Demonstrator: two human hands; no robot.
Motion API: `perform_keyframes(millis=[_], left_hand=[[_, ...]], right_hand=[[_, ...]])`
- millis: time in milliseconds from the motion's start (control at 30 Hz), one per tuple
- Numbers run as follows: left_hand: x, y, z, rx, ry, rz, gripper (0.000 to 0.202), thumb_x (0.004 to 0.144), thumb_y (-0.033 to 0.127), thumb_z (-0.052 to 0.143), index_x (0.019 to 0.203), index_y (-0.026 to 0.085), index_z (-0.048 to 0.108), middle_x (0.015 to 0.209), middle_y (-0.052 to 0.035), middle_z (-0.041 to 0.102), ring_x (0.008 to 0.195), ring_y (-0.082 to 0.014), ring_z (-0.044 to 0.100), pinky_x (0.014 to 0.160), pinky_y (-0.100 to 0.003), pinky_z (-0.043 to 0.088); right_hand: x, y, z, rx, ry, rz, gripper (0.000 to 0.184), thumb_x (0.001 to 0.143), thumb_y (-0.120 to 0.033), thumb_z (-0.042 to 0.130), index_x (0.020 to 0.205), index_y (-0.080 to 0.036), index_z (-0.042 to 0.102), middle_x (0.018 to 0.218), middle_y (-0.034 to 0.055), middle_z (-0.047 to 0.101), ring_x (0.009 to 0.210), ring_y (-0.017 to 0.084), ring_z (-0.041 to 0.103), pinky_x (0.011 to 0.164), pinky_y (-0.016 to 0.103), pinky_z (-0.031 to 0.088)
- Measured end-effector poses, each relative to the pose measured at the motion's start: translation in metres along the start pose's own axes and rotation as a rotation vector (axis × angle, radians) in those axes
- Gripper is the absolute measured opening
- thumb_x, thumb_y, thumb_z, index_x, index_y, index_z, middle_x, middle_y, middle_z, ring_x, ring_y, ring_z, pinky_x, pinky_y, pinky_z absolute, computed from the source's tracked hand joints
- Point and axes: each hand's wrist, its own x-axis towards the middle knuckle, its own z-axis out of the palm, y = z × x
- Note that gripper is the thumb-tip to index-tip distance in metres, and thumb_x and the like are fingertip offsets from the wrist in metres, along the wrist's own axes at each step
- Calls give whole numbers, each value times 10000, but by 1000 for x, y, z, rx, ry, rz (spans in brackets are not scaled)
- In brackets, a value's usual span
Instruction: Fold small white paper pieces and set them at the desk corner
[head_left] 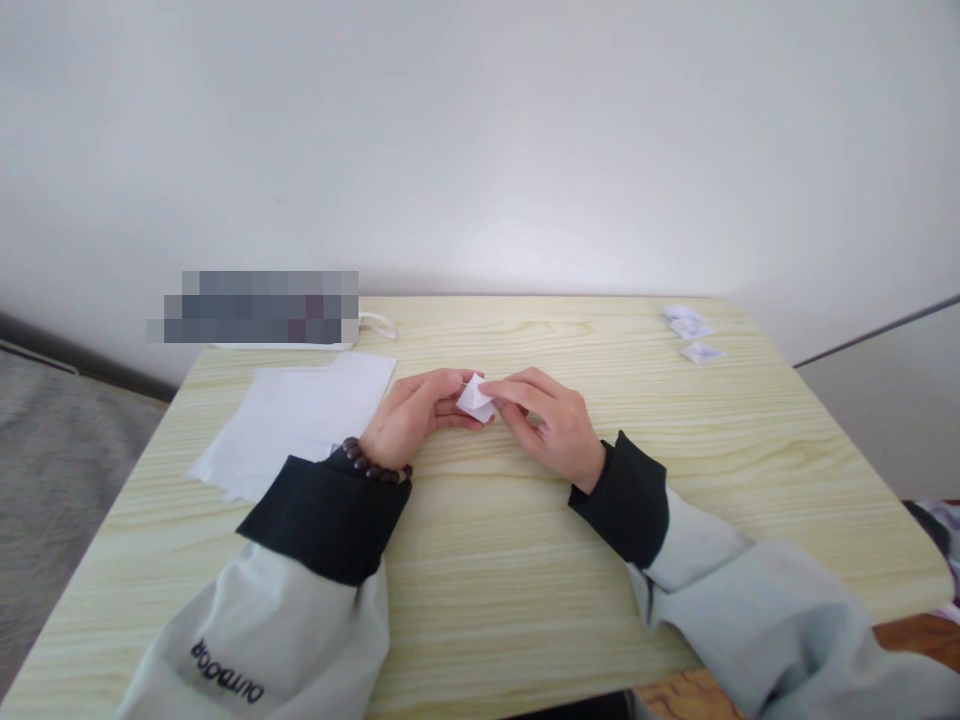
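Note:
A small folded piece of white paper (474,398) is held between my two hands above the middle of the table. My left hand (411,412), with a dark beaded bracelet at the wrist, grips it from the left, the fingers curled behind it and the thumb along its upper edge. From the right, the thumb and index finger of my right hand (546,415) pinch the paper's right side. Creases and a raised fold show on its face. Part of the paper is hidden behind the fingertips.
White sheets of paper (289,415) lie fanned out beside and partly under my left forearm. Several small folded paper pieces (690,326) rest at the table's back right. A blurred-out object with a white loop (381,324) stands at the back left, near the wall (480,150).

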Motion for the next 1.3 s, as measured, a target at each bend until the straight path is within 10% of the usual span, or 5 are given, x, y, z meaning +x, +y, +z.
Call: perform_keyframes(millis=[700,1300], left_hand=[[-4,0,5,447,138,257,365,724,445,655,887,122,701,869,-61,730,785,-185,660,714,-260,536],[-7,1,8,526,130,332,324,708,427,680,862,148,736,934,-72,728,894,-226,663,842,-316,519]], right_hand=[[1,-3,-5,141,-34,70,241,845,-153,500,1054,-213,603,1020,60,596,762,112,589,676,251,498],[6,-2,-5,83,-234,208,204,844,-358,547,842,-158,591,695,6,555,600,105,473,588,244,369]])
